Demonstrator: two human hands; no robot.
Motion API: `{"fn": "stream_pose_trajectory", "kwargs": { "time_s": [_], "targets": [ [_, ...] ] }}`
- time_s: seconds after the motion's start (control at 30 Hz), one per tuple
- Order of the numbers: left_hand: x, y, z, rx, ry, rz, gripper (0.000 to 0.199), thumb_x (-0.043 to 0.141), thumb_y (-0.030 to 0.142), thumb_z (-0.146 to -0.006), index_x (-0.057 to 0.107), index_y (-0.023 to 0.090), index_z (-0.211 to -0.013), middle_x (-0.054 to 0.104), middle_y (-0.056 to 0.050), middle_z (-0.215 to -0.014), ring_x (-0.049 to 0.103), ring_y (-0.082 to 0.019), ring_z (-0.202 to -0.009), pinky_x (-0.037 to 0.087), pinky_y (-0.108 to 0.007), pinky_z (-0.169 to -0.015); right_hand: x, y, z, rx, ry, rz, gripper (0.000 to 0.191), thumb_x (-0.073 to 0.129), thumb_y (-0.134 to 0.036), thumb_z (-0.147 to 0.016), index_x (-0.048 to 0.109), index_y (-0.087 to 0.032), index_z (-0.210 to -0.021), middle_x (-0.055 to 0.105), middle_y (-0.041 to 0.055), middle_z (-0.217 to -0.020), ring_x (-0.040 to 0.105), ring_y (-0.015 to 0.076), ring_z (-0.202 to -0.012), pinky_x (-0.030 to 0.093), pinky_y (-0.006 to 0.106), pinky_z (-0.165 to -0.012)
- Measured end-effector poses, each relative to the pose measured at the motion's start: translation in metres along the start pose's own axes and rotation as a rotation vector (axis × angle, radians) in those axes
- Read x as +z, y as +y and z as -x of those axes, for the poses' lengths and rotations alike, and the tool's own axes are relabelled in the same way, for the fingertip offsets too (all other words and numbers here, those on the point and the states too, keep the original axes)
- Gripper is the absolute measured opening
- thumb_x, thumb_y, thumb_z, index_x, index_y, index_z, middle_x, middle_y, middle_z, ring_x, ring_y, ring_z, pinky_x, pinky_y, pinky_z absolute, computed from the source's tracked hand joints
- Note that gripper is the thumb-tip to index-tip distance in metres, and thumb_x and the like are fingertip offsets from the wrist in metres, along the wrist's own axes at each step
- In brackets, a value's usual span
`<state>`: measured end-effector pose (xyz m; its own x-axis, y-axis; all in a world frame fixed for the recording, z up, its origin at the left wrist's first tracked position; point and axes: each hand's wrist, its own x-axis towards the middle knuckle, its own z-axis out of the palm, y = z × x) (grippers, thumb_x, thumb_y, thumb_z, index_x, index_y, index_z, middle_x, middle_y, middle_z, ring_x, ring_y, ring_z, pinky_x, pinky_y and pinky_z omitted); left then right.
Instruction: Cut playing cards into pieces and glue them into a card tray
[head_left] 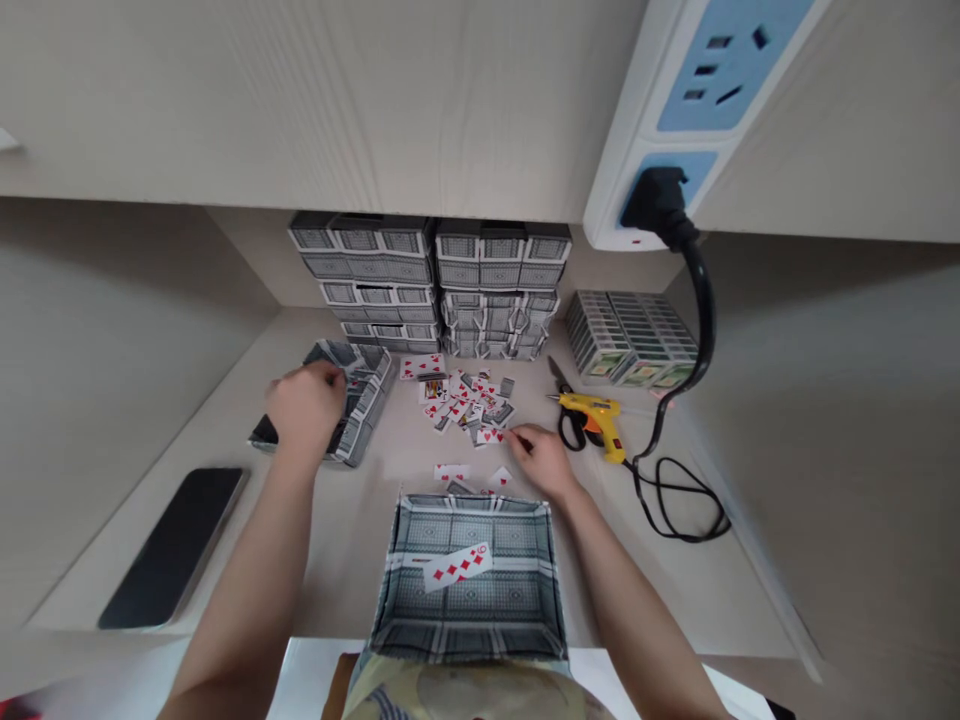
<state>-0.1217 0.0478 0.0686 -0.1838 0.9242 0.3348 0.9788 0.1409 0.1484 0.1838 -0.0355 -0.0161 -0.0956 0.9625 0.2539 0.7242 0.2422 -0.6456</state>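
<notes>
My left hand (306,402) is closed over an open box made of cards (363,420) at the left; what its fingers hold is hidden. My right hand (541,458) pinches the end of a cut card piece with red hearts (491,436), at the lower right of a heap of cut card pieces (469,400). Close to my body sits another open box made of patterned card backs (510,596), with a strip of red diamonds (457,567) lying inside it. A few cut pieces (451,472) lie just beyond that box.
Stacked card boxes (495,270) stand at the back wall, with card packs (634,340) to their right. A yellow glue gun (600,420) and black scissors (571,428) lie right of my right hand. A phone (174,545) lies left. A black cable (703,320) hangs from the power strip (645,140).
</notes>
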Motion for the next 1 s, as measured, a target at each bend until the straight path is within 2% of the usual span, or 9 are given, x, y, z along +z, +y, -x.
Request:
{"fn": "stream_pose_trajectory", "kwargs": {
  "time_s": [0.1, 0.27, 0.37, 0.47, 0.6, 0.73, 0.8, 0.87, 1.0],
  "targets": [
    [-0.001, 0.003, 0.002, 0.008, -0.061, 0.062, 0.03, 0.05, 0.04, -0.075, 0.067, 0.02, -0.088, 0.067, -0.012, -0.082, 0.059, -0.028, -0.077, 0.041, -0.034, -0.066, 0.0, 0.0, 0.0, 0.012, -0.002, 0.0, 0.028, 0.043, -0.032, -0.085, 0.064, -0.019, -0.072, 0.063, 0.0048, -0.067, 0.055, 0.0162, -0.062, 0.039, 0.025, -0.06],
    [-0.012, 0.025, 0.007, 0.215, 0.173, 0.265, 0.028, 0.046, 0.033, -0.08, 0.063, 0.019, -0.097, 0.064, -0.008, -0.099, 0.054, -0.023, -0.097, 0.039, -0.032, -0.084, -0.001, -0.001, 0.0, 0.008, 0.014, -0.046, 0.027, 0.043, -0.032, -0.085, 0.064, -0.019, -0.075, 0.065, 0.0054, -0.071, 0.057, 0.0166, -0.065, 0.04, 0.026, -0.061],
    [-0.008, 0.049, 0.012, 0.413, 0.046, 0.317, 0.023, 0.046, 0.028, -0.081, 0.064, 0.019, -0.091, 0.064, -0.006, -0.092, 0.055, -0.02, -0.092, 0.039, -0.03, -0.083, -0.005, -0.002, 0.002, 0.017, 0.105, -0.07, 0.026, 0.043, -0.033, -0.083, 0.064, -0.019, -0.076, 0.065, 0.0057, -0.074, 0.057, 0.0162, -0.064, 0.041, 0.026, -0.06],
    [0.01, 0.072, 0.015, 0.55, -0.076, 0.22, 0.018, 0.049, 0.024, -0.077, 0.064, 0.018, -0.087, 0.062, -0.009, -0.09, 0.054, -0.023, -0.092, 0.04, -0.032, -0.079, -0.012, -0.002, 0.005, 0.054, 0.273, -0.02, 0.025, 0.045, -0.033, -0.082, 0.063, -0.018, -0.074, 0.062, 0.004, -0.065, 0.054, 0.0142, -0.055, 0.04, 0.025, -0.056],
    [0.034, 0.089, 0.016, 0.609, -0.103, 0.063, 0.016, 0.049, 0.019, -0.076, 0.064, 0.014, -0.082, 0.061, -0.014, -0.086, 0.053, -0.028, -0.091, 0.038, -0.038, -0.075, -0.027, 0.003, 0.008, 0.103, 0.615, 0.039, 0.021, 0.047, -0.034, -0.079, 0.058, -0.017, -0.076, 0.054, 0.0005, -0.059, 0.048, 0.0124, -0.051, 0.04, 0.025, -0.054],
    [0.042, 0.09, 0.015, 0.634, -0.095, 0.03, 0.018, 0.046, 0.019, -0.077, 0.064, 0.013, -0.076, 0.062, -0.016, -0.082, 0.054, -0.029, -0.089, 0.037, -0.039, -0.073, -0.048, 0.019, 0.009, 0.355, 0.922, 0.168, 0.024, 0.047, -0.039, -0.078, 0.05, -0.016, -0.084, 0.05, 0.001, -0.065, 0.048, 0.0148, -0.057, 0.04, 0.029, -0.058],
    [0.04, 0.088, 0.015, 0.622, -0.081, 0.071, 0.019, 0.047, 0.02, -0.077, 0.064, 0.014, -0.074, 0.062, -0.015, -0.08, 0.054, -0.028, -0.089, 0.038, -0.038, -0.074, -0.056, 0.029, 0.01, 0.464, 0.94, 0.325, 0.032, 0.053, -0.047, -0.073, 0.048, -0.016, -0.08, 0.05, 0.0035, -0.069, 0.048, 0.0188, -0.065, 0.041, 0.033, -0.064],
    [0.037, 0.086, 0.016, 0.568, -0.054, 0.168, 0.019, 0.047, 0.021, -0.078, 0.065, 0.015, -0.079, 0.062, -0.013, -0.081, 0.054, -0.026, -0.087, 0.039, -0.035, -0.073, -0.059, 0.039, 0.012, 0.545, 0.879, 0.466, 0.042, 0.056, -0.056, -0.065, 0.047, -0.016, -0.076, 0.052, 0.0092, -0.075, 0.048, 0.0259, -0.078, 0.04, 0.039, -0.068],
    [0.039, 0.083, 0.018, 0.429, -0.071, 0.56, 0.029, 0.048, 0.022, -0.078, 0.06, 0.018, -0.105, 0.062, -0.006, -0.088, 0.055, -0.016, -0.072, 0.042, -0.027, -0.068, -0.052, 0.051, 0.017, 0.722, 0.733, 0.572, 0.053, 0.055, -0.063, -0.06, 0.048, -0.014, -0.081, 0.052, 0.018, -0.085, 0.046, 0.0339, -0.088, 0.038, 0.046, -0.066]
  ]
}}
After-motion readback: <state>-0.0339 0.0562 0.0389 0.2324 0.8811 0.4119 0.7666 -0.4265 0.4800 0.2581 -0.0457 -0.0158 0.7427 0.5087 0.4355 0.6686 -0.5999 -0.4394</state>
